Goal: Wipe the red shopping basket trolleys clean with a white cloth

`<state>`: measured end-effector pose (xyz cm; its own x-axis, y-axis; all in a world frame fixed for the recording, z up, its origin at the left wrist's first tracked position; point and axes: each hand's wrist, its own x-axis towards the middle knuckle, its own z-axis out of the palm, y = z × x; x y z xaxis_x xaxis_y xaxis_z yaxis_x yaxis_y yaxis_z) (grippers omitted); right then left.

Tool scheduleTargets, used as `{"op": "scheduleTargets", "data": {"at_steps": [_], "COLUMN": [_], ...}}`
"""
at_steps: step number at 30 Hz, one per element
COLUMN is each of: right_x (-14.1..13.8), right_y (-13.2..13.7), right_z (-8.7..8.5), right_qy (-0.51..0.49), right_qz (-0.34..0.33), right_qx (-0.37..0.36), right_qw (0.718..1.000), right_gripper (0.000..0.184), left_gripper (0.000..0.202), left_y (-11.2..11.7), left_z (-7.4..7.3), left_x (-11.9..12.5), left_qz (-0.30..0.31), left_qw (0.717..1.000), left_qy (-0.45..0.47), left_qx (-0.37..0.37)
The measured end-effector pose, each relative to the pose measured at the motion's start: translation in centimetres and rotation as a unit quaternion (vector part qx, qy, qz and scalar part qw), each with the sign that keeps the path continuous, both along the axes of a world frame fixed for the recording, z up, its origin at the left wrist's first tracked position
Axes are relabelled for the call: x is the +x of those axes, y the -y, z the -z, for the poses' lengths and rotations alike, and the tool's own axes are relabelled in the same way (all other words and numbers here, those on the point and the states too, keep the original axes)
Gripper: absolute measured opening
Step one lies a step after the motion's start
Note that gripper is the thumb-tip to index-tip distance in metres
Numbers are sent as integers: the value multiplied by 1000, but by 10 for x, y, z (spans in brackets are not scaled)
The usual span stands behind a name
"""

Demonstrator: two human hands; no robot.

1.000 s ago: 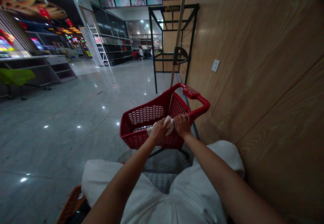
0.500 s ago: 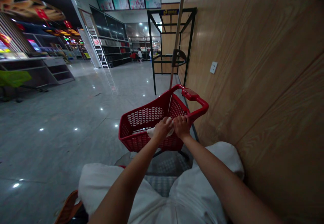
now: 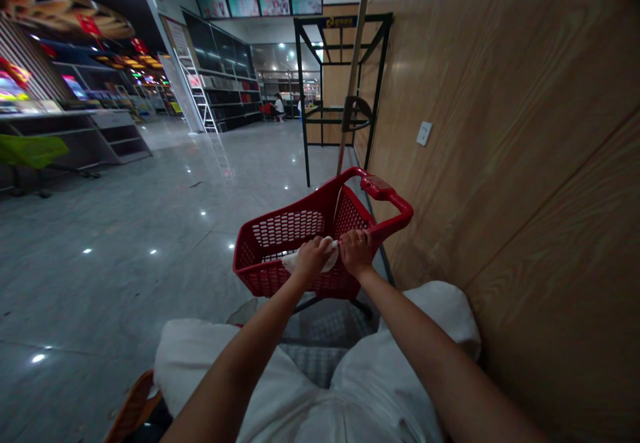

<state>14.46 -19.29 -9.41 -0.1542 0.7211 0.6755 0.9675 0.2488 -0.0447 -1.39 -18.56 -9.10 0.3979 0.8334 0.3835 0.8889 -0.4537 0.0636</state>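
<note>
- Left hand point(image 3: 315, 256): closed on the cloth point(image 3: 331, 260), pressing it to the near rim of the cart point(image 3: 263, 281), right of rim's middle.
- Right hand point(image 3: 357, 249): fingers curled over and clamped on same rim, just beside left hand, near foot of handle point(image 3: 381, 188). Can't tell if it touches cloth.
- Cloth: bunched over near rim, part hanging outside.
- Cart: upright on floor point(image 3: 100, 309), handle end toward wall point(image 3: 500, 163).
- Room: wide open floor off cart's left end; tight on handle side, wall close.
- In the way: pole point(image 3: 357, 49) slanting up behind cart, lower end hidden; rack point(image 3: 301, 96) beyond, along wall. Wearer's knees point(image 3: 453, 316) on near side.
- Around: socket point(image 3: 424, 133) on wall; green cart point(image 3: 33, 151) by counter point(image 3: 120, 121), floor's left edge; ladder point(image 3: 201, 101) against shelves point(image 3: 235, 89), far edge; person point(image 3: 279, 107) crouching near them.
</note>
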Motion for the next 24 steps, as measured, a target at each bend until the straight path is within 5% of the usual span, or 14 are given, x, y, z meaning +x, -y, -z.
{"op": "scheduleTargets", "data": {"at_steps": [3,5,13,16,20,24], "right_x": [4,8,22,20,-4,-44], "right_y": [-1,-2,-13,-22,-32,-28], "right_z": [-1,-1,6,4,2,16], "right_qy": [3,9,28,14,-29,3], "right_qz": [-20,-40,-66,-56,-8,-103], "right_qx": [-2,-7,1,5,-14,-58], "right_qw": [1000,999,997,998,999,993], "right_gripper": [25,27,36,38,36,39], "left_gripper": [22,22,27,27,27,26], "left_y": [-8,-9,9,13,4,-12], "left_z": [-4,-2,14,15,9,4], "left_x": [31,31,-76,-92,-62,-26], "left_qz": [-12,-14,-65,-87,-97,-89], "left_qw": [1000,1000,997,995,995,996], "left_qy": [14,11,-39,-55,-32,-25], "left_qx": [-1,-5,0,5,4,-5]}}
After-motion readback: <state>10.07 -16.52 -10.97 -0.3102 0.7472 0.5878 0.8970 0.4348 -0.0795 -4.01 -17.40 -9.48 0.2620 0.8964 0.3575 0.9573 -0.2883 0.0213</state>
